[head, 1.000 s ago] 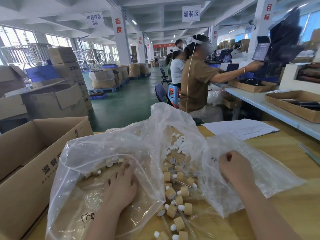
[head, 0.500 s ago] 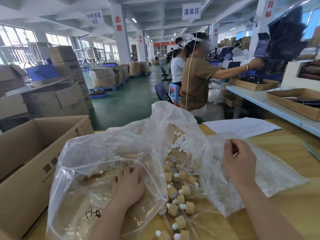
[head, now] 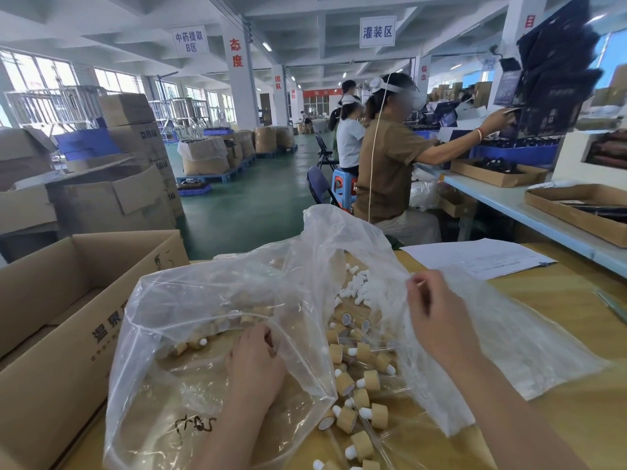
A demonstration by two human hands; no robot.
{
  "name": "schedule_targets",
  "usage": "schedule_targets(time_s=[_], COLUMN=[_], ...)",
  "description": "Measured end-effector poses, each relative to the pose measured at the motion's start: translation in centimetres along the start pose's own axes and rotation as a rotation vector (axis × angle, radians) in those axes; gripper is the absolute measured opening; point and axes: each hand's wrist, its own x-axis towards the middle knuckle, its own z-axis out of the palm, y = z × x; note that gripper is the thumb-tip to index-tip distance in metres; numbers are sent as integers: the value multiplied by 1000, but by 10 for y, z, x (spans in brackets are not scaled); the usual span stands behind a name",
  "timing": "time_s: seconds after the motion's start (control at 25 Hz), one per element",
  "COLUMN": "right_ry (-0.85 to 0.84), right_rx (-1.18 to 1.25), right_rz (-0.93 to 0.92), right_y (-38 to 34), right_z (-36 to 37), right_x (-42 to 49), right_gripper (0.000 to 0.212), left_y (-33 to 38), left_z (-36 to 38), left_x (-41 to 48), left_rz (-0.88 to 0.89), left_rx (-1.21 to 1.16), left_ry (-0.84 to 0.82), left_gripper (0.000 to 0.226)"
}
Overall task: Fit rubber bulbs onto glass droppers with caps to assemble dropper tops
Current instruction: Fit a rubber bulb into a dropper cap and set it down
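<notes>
Bare left hand (head: 254,364), bare right hand (head: 437,320), both forearms bare

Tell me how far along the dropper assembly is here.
Done: a pile of assembled dropper tops lies between the bags. In hand: the left hand is among caps in the clear bag; the right hand pinches a small item, unclear what. Left: many loose white bulbs beyond.
</notes>
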Motion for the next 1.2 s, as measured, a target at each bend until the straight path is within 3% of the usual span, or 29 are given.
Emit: schedule_targets(time_s=[0.08, 0.12, 0.28, 0.36, 0.48, 0.6, 0.76, 0.88, 0.96, 1.08, 1.16, 1.2], right_ry=[-369, -475, -525, -648, -811, -768, -682, -560, -544, -530, -586, -626], right_rx=[-244, -320, -495, -670, -946, -955, -823, -571, -242, 461, 695, 766], right_rz=[71, 95, 4, -51, 6, 49, 31, 22, 132, 458, 554, 577], right_y=[-9, -13, -29, -34, -39, -37, -34, -35, -37, -45, -49, -51], right_z=[21, 33, 64, 77, 90, 91, 86, 76, 59, 24, 10, 6], right_x=[13, 20, 51, 62, 70, 73, 71, 63, 55, 33, 13, 3], right_gripper=[23, 28, 36, 44, 44, 43, 37, 14, 23, 24, 29, 33], left_y=[-1, -1, 0, 1, 3, 4, 4, 7, 14, 32, 43, 47], left_z=[0, -1, -4, -7, -8, -8, -2, -4, -9, -15, -12, -8], left_x=[0, 1, -2, -4, -8, -9, -8, -8, -11, -30, -48, -56], left_rz=[4, 4, 49, 147, 295, 261, 152, 150, 216, 437, 517, 539], left_rx=[-10, -18, -207, -330, -413, -513, -436, -420, -373, -323, -351, -371], left_ry=[-3, -6, 96, 199, 252, 252, 224, 142, 105, 111, 91, 80], left_gripper=[13, 12, 18, 24, 21, 34, 29, 19, 25, 23, 7, 13])
